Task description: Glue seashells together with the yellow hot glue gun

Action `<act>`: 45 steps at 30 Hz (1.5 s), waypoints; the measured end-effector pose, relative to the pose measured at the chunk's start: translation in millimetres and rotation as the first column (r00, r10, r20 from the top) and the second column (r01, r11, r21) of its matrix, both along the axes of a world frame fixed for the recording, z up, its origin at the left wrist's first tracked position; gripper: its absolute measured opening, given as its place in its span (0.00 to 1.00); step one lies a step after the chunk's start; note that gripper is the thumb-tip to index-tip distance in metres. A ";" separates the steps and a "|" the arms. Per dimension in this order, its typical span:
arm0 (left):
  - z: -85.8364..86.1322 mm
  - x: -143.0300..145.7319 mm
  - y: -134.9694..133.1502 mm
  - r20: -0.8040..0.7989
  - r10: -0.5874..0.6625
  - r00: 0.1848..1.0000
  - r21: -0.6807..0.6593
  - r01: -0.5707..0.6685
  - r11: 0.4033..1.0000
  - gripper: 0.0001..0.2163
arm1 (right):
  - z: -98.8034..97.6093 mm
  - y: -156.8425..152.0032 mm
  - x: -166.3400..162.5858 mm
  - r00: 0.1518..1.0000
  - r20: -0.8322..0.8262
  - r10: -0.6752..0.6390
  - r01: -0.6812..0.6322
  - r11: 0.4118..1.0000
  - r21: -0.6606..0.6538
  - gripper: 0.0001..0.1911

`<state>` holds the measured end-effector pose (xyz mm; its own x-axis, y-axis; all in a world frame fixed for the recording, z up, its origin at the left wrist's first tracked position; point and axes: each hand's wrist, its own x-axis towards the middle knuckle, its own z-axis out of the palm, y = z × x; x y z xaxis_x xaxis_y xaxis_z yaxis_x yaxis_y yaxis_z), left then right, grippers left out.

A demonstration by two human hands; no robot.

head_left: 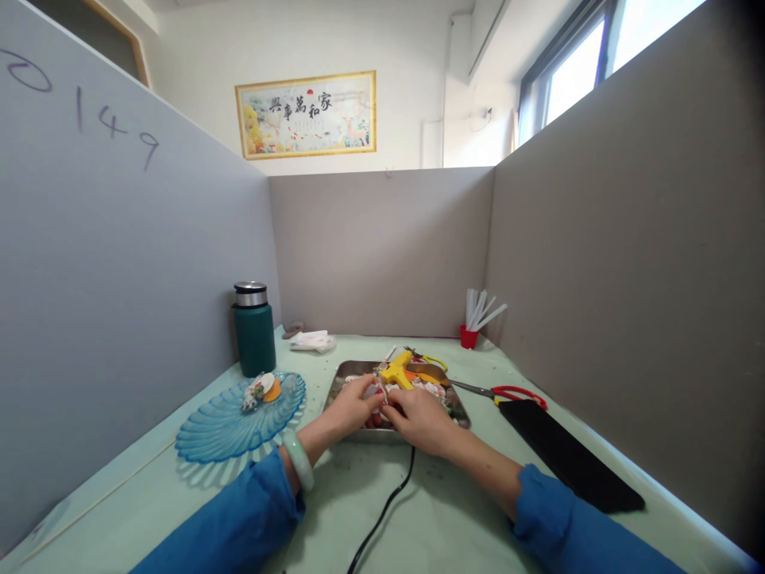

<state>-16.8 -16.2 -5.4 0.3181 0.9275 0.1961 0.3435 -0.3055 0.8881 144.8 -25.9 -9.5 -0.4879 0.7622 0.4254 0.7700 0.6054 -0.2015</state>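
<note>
Over the front of a metal tray (pixel 374 436), my left hand (pixel 352 406) and my right hand (pixel 421 418) meet with fingers pinched together. Between the fingertips is a small pale pinkish thing, too small to name. A yellow glue gun (pixel 396 371) lies across the tray just beyond my fingers. Pale and coloured small pieces fill much of the tray, partly hidden by my hands. A black cord (pixel 388 502) runs from the tray toward me.
At left, a blue scalloped glass plate (pixel 209 430) carries small decorations, with a green bottle (pixel 255 339) behind. Red-handled scissors (pixel 517 393), a black flat strip (pixel 567 454), yellow-handled pliers (pixel 433 361) and a red cup (pixel 468 338) of white sticks stand or lie right. Partitions enclose the table.
</note>
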 end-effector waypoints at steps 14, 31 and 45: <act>2.2 1.5 -3.5 -0.011 -0.030 0.999 0.020 0.030 0.999 0.11 | -2.9 3.0 0.1 0.999 -0.034 -0.014 0.013 1.000 -0.024 0.15; 3.3 1.9 -5.1 0.002 -0.048 0.999 0.009 0.048 0.999 0.10 | -2.4 2.2 0.3 1.000 0.006 -0.015 0.015 1.000 -0.014 0.14; 2.4 1.1 -4.5 -0.009 -0.054 0.999 0.035 0.054 0.998 0.10 | -2.4 1.8 0.5 1.000 -0.007 -0.006 0.006 1.000 -0.027 0.14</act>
